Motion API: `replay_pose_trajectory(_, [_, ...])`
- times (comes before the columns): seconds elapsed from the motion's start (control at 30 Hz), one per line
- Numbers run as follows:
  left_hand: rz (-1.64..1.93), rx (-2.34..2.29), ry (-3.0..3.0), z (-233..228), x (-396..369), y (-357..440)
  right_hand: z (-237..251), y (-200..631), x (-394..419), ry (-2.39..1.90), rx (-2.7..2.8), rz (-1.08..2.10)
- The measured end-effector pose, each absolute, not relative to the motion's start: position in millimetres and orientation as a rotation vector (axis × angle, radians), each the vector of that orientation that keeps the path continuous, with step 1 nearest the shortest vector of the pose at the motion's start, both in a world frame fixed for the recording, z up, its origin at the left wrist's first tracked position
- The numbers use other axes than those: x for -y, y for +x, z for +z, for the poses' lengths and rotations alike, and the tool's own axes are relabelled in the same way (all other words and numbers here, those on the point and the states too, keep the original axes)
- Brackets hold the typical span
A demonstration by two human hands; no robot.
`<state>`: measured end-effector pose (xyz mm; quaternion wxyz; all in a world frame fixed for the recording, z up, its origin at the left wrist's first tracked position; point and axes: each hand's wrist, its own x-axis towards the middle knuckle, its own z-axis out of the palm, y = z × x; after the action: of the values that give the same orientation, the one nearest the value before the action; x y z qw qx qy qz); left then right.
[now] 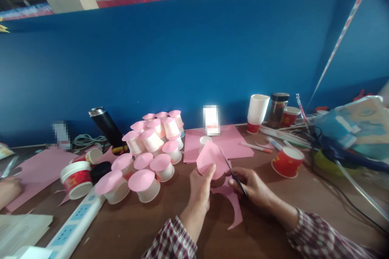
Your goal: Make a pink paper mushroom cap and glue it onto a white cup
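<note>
My left hand (201, 186) pinches a rounded piece of pink paper (210, 158) between thumb and fingers, holding it up over the table. In my right hand (253, 188) is a pair of scissors (238, 181), with the blades pointing up and left along the paper's right edge. Curved pink offcuts (233, 204) hang or lie just below the paper, partly behind my hands. Left of my left hand stand several small white cups with pink paper tops (142, 180), grouped and partly stacked. A pink sheet (234, 141) lies flat behind the paper I hold.
A white power strip (74, 222) runs along the front left. Red paper cups (288, 162) and a stack of white cups (258, 109) stand to the right. A black flask (106, 125) leans behind the left cups. Another person's hand (10, 190) shows at far left.
</note>
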<state>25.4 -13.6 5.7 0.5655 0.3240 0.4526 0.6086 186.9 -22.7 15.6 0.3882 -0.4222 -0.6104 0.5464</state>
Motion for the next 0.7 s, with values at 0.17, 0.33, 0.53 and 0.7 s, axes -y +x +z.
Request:
replay_pose_trajectory(0.17, [1.405, -1.073, 0.781, 4.5, 14.0, 25.6, 19.4, 187.3, 23.3, -1.060, 1.544, 1.393])
replay_pose_trajectory(0.33, [1.393, -1.084, 0.792, 7.5, 14.9, 26.0, 20.9, 187.6, 23.5, -1.037, 1.561, 1.389])
replay_pose_trajectory(0.53, [1.398, -1.081, 0.791, 8.7, 15.0, 26.6, 17.1, 189.0, 22.4, -1.027, 1.580, 1.359])
replay_pose_trajectory(0.7, [1.385, -1.086, 0.797, 6.6, 14.0, 25.9, 17.1, 188.6, 22.1, -1.028, 1.583, 1.360])
